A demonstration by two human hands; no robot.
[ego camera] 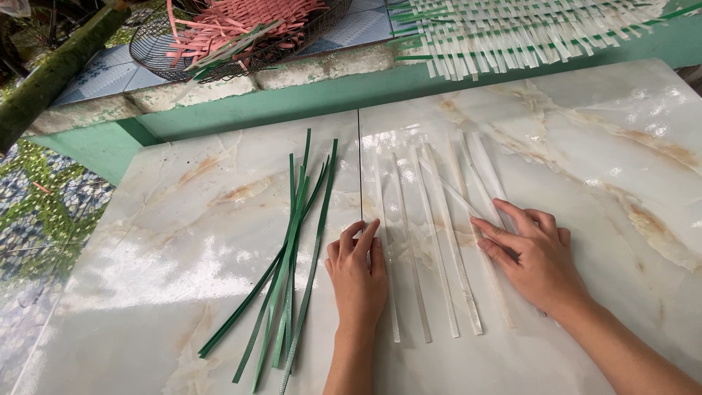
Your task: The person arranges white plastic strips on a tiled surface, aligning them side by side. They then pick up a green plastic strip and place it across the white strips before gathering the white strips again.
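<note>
Several translucent white plastic strips (437, 241) lie side by side on a marble tabletop (183, 241), running away from me. My left hand (358, 274) rests flat with its fingertips on the leftmost white strip. My right hand (530, 256) presses flat on the rightmost strips, fingers pointing left over a strip that crosses the others at a slant. A loose bundle of several green strips (292, 256) lies to the left of my left hand, untouched.
Behind the table runs a green ledge (307, 91). On it sit a wire basket (157, 51) holding a pink woven piece and loose pink strips, and a white and green woven mat (512, 29). A mossy pole (51, 73) is at far left.
</note>
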